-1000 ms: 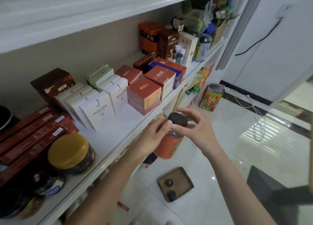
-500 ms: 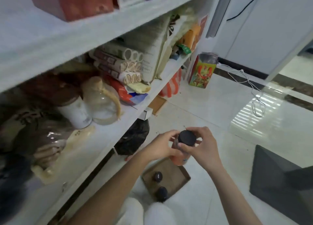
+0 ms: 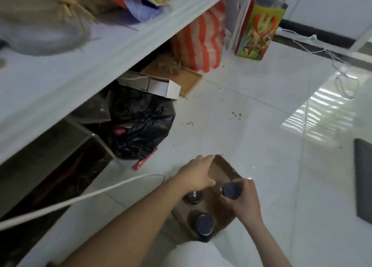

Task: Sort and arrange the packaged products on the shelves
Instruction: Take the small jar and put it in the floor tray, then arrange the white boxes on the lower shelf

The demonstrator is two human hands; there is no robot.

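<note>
Box of brown cardboard (image 3: 228,167) sits open on the white tile floor (image 3: 261,115), just in front of the person's knees. Two dark-lidded jars stand inside it: the far jar (image 3: 194,196) close under the left hand, the near jar (image 3: 204,223) towards the box's near wall.

Right hand (image 3: 246,199) grips a third jar (image 3: 231,190) by its dark lid, fingers curled round the top. The held jar is upright, over the right side of the box; blur hides whether its base touches the bottom.

Left hand (image 3: 196,173) lies along the box's left wall, fingers fairly straight and reaching to the far corner, thumb on the inner side. It may be pinching the wall, but I cannot tell.

White shelf (image 3: 80,71) runs across the upper left, with crumpled bags on top. Under it on the floor: a black plastic bag (image 3: 141,122), a white open carton (image 3: 161,86) resting against the bag's top, a shallow wooden tray (image 3: 191,80) behind that, then an orange-and-white striped bag (image 3: 199,43). A bright printed gift bag (image 3: 257,29) stands just beside the striped one, near the wall. A small red packet (image 3: 144,160) lies at the black bag's foot. A thin white cable (image 3: 342,79) trails over the tiles at far right.
</note>
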